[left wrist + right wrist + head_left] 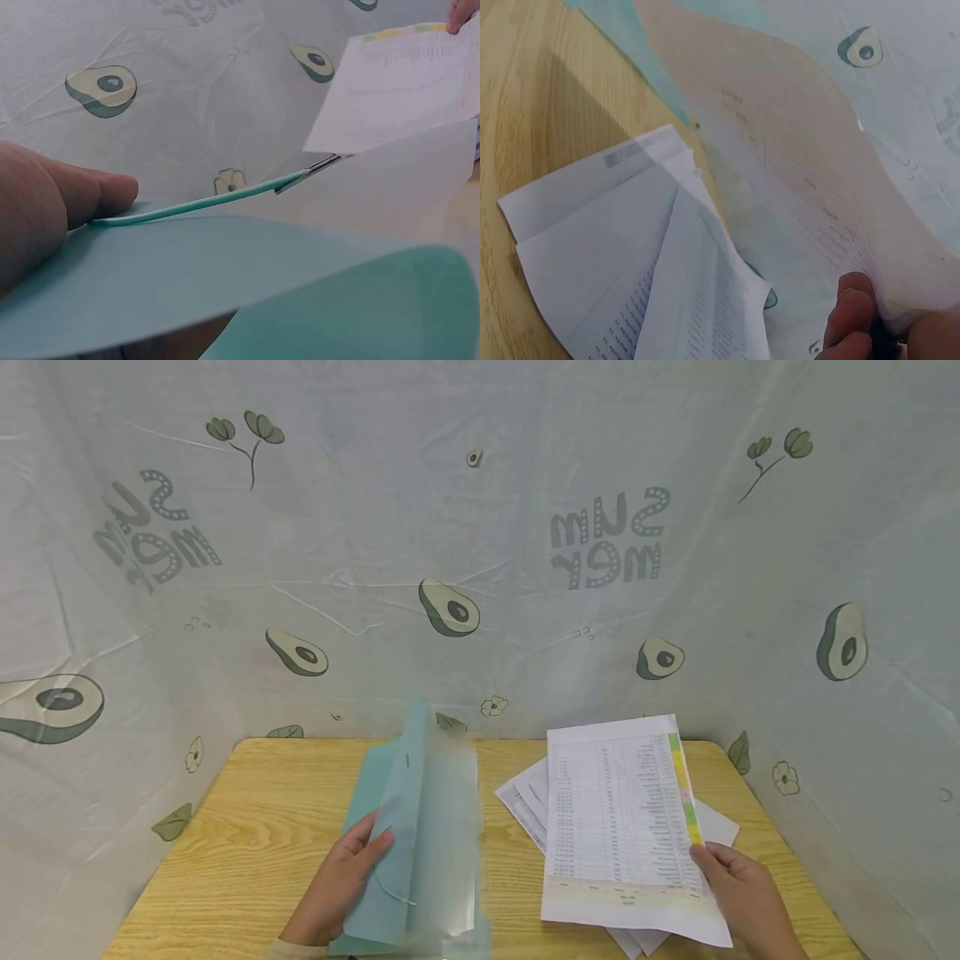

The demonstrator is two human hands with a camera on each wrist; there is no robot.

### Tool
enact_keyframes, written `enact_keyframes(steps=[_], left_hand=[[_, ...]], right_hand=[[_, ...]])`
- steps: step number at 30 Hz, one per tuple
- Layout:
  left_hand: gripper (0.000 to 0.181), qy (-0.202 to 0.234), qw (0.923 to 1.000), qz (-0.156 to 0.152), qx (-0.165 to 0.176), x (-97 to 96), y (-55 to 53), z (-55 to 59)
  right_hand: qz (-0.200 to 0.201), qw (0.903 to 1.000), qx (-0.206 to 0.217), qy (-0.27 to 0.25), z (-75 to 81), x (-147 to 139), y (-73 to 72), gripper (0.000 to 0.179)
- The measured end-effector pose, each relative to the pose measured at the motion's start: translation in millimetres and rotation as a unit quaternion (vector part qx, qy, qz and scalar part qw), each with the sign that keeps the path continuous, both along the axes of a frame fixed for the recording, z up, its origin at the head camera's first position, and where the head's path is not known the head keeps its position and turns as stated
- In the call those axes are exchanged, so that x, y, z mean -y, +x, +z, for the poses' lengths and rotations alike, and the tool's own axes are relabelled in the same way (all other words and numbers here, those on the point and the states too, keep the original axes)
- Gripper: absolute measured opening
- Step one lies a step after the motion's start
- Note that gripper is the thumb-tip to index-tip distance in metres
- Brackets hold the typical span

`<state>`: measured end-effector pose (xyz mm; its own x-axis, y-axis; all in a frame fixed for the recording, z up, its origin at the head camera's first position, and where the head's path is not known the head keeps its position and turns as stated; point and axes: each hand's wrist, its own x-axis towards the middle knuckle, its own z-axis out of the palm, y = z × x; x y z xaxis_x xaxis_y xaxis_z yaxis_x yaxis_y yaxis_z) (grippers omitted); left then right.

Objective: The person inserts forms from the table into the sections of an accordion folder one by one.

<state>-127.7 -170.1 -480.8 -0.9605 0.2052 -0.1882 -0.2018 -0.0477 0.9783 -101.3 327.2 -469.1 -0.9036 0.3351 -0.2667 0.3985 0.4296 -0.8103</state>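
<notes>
Fingers of the left hand (337, 881) pinch the raised cover of a blue-green folder (397, 852), the thumb lying on one face and the other fingers on the far side, mostly hidden by the cover. Fingers of the right hand (746, 889) pinch a printed sheet (615, 818) by its right edge, near the lower right corner, with the thumb on top.

The folder stands partly open on the wooden table (255, 827), left of the middle, reaching from near the far edge toward the near side. A translucent sleeve (450, 818) shows to the right of the raised cover. From beside the left thumb runs a thin cord (202, 202), ending in a metal tip (307, 174).

The printed sheet is held tilted above the right half of the table, well apart from the folder. It carries a table of small print, too fine to read, and a strip of green, yellow and pink blocks down its right side. Beneath it, loose papers (592, 232) lie fanned and overlapping, one corner close to the table's right edge.

Around the far, left and right edges hangs a pale cloth (390, 510) printed with avocados, flowers, leaves and mirrored lettering.
</notes>
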Motion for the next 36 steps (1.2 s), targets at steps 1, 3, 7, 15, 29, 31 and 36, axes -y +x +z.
enact_keyframes(steps=[1,3,7,15,29,31,36], left_hand=[[0.065,0.000,1.0000,0.000,0.001,-0.3,-0.1,0.1],[0.065,-0.002,1.0000,0.001,0.003,-0.7,-0.2,0.2],[0.063,-0.005,1.0000,0.004,0.004,-1.7,-0.6,0.5],[0.065,-0.011,0.9999,0.003,0.000,-2.6,-0.1,0.1],[0.065,0.004,1.0000,-0.004,0.003,-4.4,0.1,-0.7],[0.065,0.003,1.0000,-0.006,0.001,-4.6,0.3,-0.7],[0.063,-0.002,0.9999,-0.008,-0.007,-5.9,0.6,-1.5]], right_hand=[[0.001,1.0000,-0.001,-0.001,1.4,1,0.6,0.062],[0.003,1.0000,-0.004,-0.001,4.1,4,1.2,0.062],[0.009,0.9999,-0.008,0.010,9.0,11,1.5,0.062],[0.014,0.9996,-0.025,0.005,17.4,27,0.2,0.058],[0.039,0.9961,-0.070,-0.037,22.6,68,-8.8,0.045],[0.040,0.9955,-0.073,-0.047,23.3,73,-9.7,0.043],[0.051,0.9928,-0.079,-0.075,22.8,85,-12.7,0.043]])
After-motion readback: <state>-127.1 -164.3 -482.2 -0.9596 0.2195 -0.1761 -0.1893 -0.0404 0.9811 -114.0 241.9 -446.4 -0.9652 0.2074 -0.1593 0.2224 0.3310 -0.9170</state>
